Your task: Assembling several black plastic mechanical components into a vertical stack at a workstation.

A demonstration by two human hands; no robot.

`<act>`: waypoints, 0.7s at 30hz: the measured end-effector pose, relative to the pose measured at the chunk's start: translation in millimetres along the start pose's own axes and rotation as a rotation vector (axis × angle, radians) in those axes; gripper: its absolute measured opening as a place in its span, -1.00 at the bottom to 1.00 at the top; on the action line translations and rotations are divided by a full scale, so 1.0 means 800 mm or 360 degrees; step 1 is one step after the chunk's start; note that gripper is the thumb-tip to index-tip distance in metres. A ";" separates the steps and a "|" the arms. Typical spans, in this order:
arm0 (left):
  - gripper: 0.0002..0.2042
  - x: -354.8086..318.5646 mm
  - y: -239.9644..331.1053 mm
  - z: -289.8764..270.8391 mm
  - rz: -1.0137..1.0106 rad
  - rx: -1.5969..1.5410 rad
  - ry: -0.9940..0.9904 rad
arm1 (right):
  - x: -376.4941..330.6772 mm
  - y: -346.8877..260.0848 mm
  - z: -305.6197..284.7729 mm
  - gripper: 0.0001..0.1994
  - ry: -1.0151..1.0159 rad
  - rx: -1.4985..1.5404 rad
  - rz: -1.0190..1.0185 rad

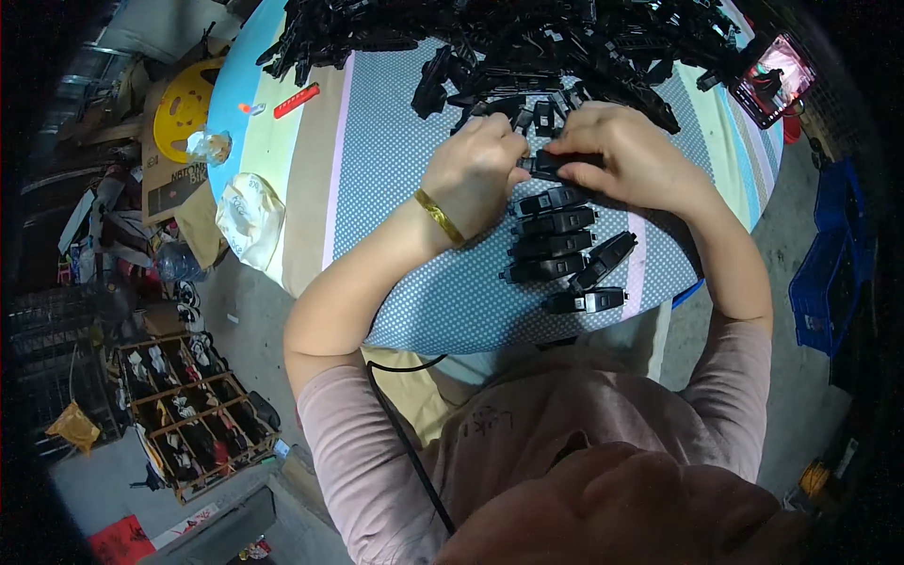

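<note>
Head view looks down on a small black plastic clip part (pixel 562 163) that I hold between both hands just above the round table with its dotted blue and striped cloth (pixel 395 160). My right hand (pixel 633 155) is curled over the part's right end, fingers closed on it, and my left hand (pixel 474 171), with a gold bangle (pixel 439 216) at the wrist, pinches its left end with the fingertips; the two hands nearly touch over it. Just below my hands, nearer to me, lies a short stack-like row of finished black plastic clip pieces (pixel 556 235), side by side on the cloth, with one lying slanted at the right and one more nearest the table edge. Beyond my hands, a big loose heap of black plastic parts (pixel 490 38) covers the far side of the table. At the far right rim stands a small phone with a lit pink screen (pixel 774 77). On the left part of the cloth lies a red flat stick (pixel 297 101), and a crumpled whitish plastic bag (pixel 249 217) hangs at the table's left edge.
</note>
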State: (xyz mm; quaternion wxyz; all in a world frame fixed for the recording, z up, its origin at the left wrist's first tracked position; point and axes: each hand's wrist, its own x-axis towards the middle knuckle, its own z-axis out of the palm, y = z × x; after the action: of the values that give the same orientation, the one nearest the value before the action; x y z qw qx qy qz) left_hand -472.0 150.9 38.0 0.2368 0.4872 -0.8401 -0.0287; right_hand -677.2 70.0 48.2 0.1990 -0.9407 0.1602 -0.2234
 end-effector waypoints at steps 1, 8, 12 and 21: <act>-0.79 0.001 -0.005 -0.001 -0.0013 -0.0130 0.0026 | -0.001 0.000 0.001 -0.78 -0.0029 -0.0074 0.0005; -0.80 0.009 -0.020 -0.017 -0.0180 -0.0222 -0.0217 | -0.004 -0.011 -0.008 -0.82 -0.0110 -0.0195 -0.0010; -0.79 0.010 -0.024 -0.016 0.0004 -0.0188 -0.0181 | -0.003 -0.016 -0.006 -0.81 -0.0121 -0.0154 0.0039; -0.80 0.011 -0.023 -0.009 0.0182 -0.0380 -0.0203 | 0.005 -0.010 0.005 -0.78 -0.0070 0.0001 0.0010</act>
State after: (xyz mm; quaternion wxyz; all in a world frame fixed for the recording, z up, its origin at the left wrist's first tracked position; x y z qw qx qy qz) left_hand -458.0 135.4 43.0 0.2406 0.4041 -0.8704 -0.1458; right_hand -670.6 76.6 49.8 0.2036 -0.9448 0.1587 -0.2020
